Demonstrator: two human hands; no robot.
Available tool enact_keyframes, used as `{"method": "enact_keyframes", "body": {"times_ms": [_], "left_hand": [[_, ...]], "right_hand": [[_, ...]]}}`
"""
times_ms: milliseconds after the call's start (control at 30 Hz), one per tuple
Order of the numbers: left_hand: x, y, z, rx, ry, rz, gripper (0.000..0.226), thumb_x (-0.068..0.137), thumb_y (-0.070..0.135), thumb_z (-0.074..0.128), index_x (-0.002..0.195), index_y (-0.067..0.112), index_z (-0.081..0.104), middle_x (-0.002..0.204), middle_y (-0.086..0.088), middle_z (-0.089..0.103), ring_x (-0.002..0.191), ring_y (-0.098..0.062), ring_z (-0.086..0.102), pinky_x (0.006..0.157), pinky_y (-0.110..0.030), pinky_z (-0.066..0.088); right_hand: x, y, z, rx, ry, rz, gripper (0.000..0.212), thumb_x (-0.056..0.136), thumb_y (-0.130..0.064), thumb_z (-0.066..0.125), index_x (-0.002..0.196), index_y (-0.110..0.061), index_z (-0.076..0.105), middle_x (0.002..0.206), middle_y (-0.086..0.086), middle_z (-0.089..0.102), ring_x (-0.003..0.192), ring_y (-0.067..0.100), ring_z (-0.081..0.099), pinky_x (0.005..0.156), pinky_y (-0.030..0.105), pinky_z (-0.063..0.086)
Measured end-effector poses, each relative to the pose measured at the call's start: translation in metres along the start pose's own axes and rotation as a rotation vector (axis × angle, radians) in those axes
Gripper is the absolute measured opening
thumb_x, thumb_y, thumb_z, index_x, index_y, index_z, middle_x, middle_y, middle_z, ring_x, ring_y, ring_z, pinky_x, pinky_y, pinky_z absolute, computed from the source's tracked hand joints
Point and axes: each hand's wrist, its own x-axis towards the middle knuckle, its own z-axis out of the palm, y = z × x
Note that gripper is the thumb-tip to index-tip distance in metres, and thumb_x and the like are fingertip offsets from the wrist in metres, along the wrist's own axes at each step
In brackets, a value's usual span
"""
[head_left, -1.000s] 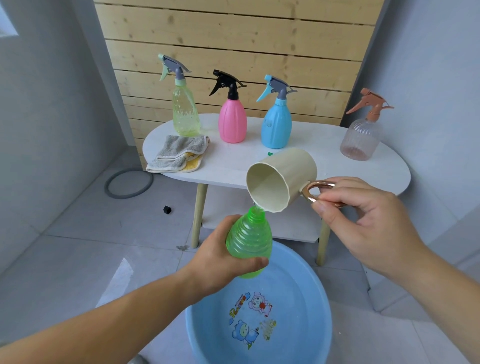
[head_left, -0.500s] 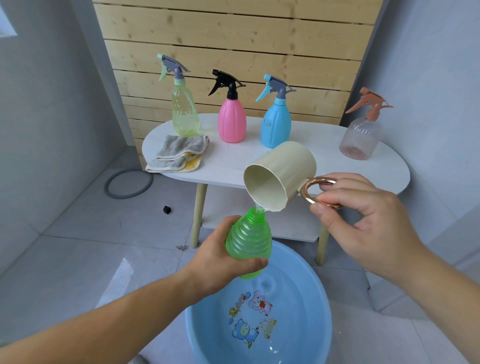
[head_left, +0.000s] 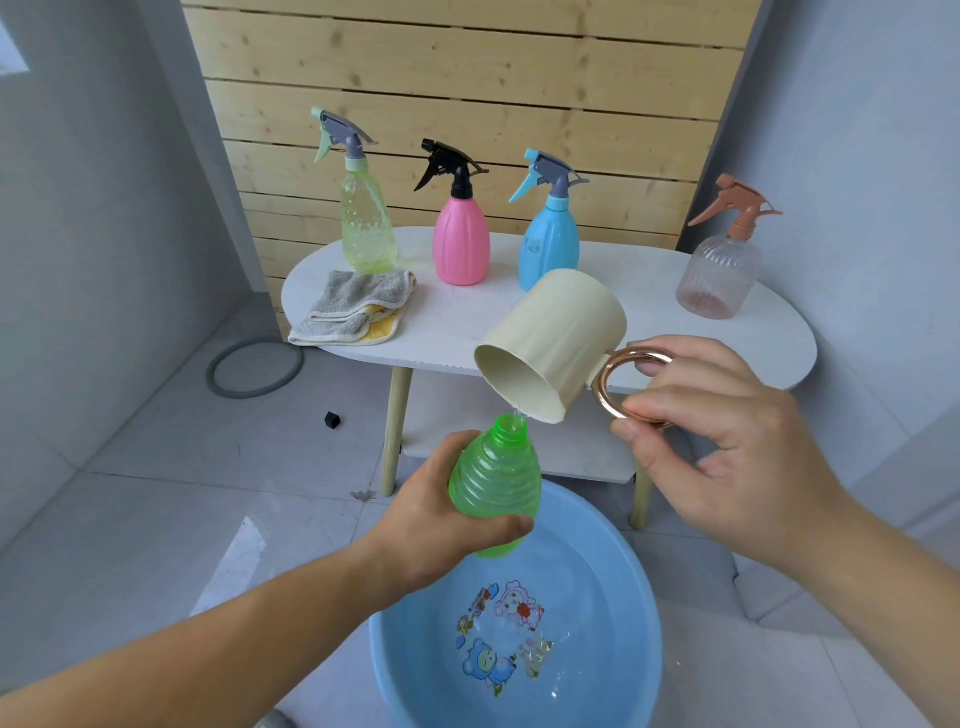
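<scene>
Left hand (head_left: 441, 525), lower centre of frame, wraps its fingers round the body of a green ribbed bottle (head_left: 496, 480) with no cap, held upright over a blue basin (head_left: 613, 613). Right hand (head_left: 727, 447), right of centre, pinches the copper ring handle (head_left: 621, 387) of a cream cup (head_left: 556, 343) between thumb and fingers. Cup tipped steeply, mouth facing down and left, its lower rim just above the bottle's open neck; thin trickle of water visible between them. Basin at bottom centre holds shallow water, cartoon print on its floor. Behind, mid-frame: white oval table (head_left: 779, 343) with four spray bottles standing along it — yellow-green (head_left: 366, 228), pink (head_left: 461, 241), blue (head_left: 551, 241), clear pinkish (head_left: 719, 273) at far right. Folded grey cloth (head_left: 353, 306) at the table's left end.
</scene>
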Motion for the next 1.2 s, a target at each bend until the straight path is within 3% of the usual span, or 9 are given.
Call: {"method": "enact_keyframes", "body": {"times_ms": [300, 367, 433, 500, 700, 833, 900, 1000, 1200], "left_hand": [[0.002, 0.000, -0.002, 0.004, -0.007, 0.004, 0.075, 0.059, 0.043, 0.092, 0.125, 0.043, 0.057, 0.112, 0.012, 0.071, 0.107, -0.005, 0.067, 0.094, -0.032, 0.058], [0.002, 0.001, -0.002, 0.002, -0.010, 0.002, 0.077, 0.056, 0.046, 0.092, 0.125, 0.044, 0.057, 0.112, 0.012, 0.071, 0.106, -0.006, 0.067, 0.093, -0.034, 0.059], [0.003, 0.002, -0.003, -0.005, -0.010, -0.001, 0.076, 0.055, 0.046, 0.091, 0.124, 0.045, 0.057, 0.110, 0.014, 0.071, 0.103, -0.006, 0.068, 0.090, -0.033, 0.060], [0.005, 0.003, -0.003, -0.012, 0.000, -0.001, 0.075, 0.055, 0.045, 0.092, 0.122, 0.045, 0.058, 0.109, 0.014, 0.071, 0.101, -0.006, 0.069, 0.089, -0.033, 0.060], [0.020, 0.017, 0.000, -0.043, 0.022, 0.017, 0.075, 0.050, 0.047, 0.092, 0.118, 0.049, 0.060, 0.110, 0.011, 0.073, 0.104, -0.010, 0.071, 0.089, -0.034, 0.060], [0.038, 0.035, 0.012, -0.071, 0.006, 0.033, 0.077, 0.052, 0.044, 0.094, 0.121, 0.047, 0.060, 0.111, 0.010, 0.074, 0.106, -0.012, 0.071, 0.093, -0.038, 0.059], [0.046, 0.045, 0.022, -0.086, -0.012, 0.054, 0.074, 0.057, 0.035, 0.094, 0.122, 0.042, 0.060, 0.108, 0.010, 0.074, 0.103, -0.012, 0.072, 0.089, -0.032, 0.061], [0.057, 0.055, 0.038, -0.092, -0.043, 0.071, 0.068, 0.061, 0.031, 0.091, 0.121, 0.041, 0.060, 0.107, 0.010, 0.074, 0.101, -0.011, 0.072, 0.086, -0.028, 0.061], [0.075, 0.055, 0.059, -0.082, -0.083, 0.070, 0.067, 0.062, 0.033, 0.091, 0.120, 0.042, 0.060, 0.107, 0.010, 0.074, 0.100, -0.011, 0.072, 0.088, -0.032, 0.059]], "right_hand": [[0.000, -0.001, 0.003, -0.095, -0.025, -0.194, 0.012, 0.088, -0.007, 0.066, 0.079, -0.001, 0.071, 0.073, 0.004, 0.057, 0.103, 0.036, 0.059, 0.097, 0.044, 0.047], [-0.002, -0.003, 0.007, 0.007, -0.001, -0.037, 0.015, 0.091, -0.013, 0.063, 0.081, -0.006, 0.071, 0.077, -0.006, 0.060, 0.106, 0.027, 0.061, 0.098, 0.035, 0.047], [-0.002, -0.008, 0.009, 0.221, 0.029, 0.260, 0.015, 0.093, -0.020, 0.062, 0.083, -0.013, 0.072, 0.083, -0.018, 0.066, 0.099, 0.012, 0.064, 0.090, 0.020, 0.047], [0.000, -0.006, 0.012, 0.426, 0.055, 0.555, 0.017, 0.096, -0.017, 0.061, 0.083, -0.017, 0.072, 0.084, -0.011, 0.072, 0.090, 0.006, 0.067, 0.084, 0.015, 0.048], [0.018, 0.042, 0.012, 0.962, 0.265, 1.080, 0.028, 0.103, -0.021, 0.049, 0.082, -0.006, 0.061, 0.091, 0.011, 0.063, 0.087, 0.035, 0.068, 0.088, 0.043, 0.058], [0.030, 0.096, -0.005, 0.893, 0.389, 1.237, 0.024, 0.100, -0.022, 0.049, 0.079, -0.011, 0.053, 0.092, 0.016, 0.056, 0.080, 0.035, 0.062, 0.084, 0.043, 0.057], [0.031, 0.121, -0.012, 0.819, 0.419, 1.297, 0.027, 0.099, -0.026, 0.051, 0.074, -0.016, 0.054, 0.094, 0.017, 0.054, 0.079, 0.033, 0.060, 0.087, 0.043, 0.056], [0.027, 0.154, -0.019, 0.735, 0.459, 1.366, 0.019, 0.099, -0.030, 0.053, 0.083, -0.018, 0.054, 0.086, 0.010, 0.053, 0.071, 0.024, 0.058, 0.081, 0.038, 0.056], [0.016, 0.202, -0.020, 0.668, 0.416, 1.405, 0.016, 0.096, -0.024, 0.051, 0.082, -0.016, 0.050, 0.086, 0.009, 0.052, 0.069, 0.021, 0.056, 0.074, 0.036, 0.055]]}}
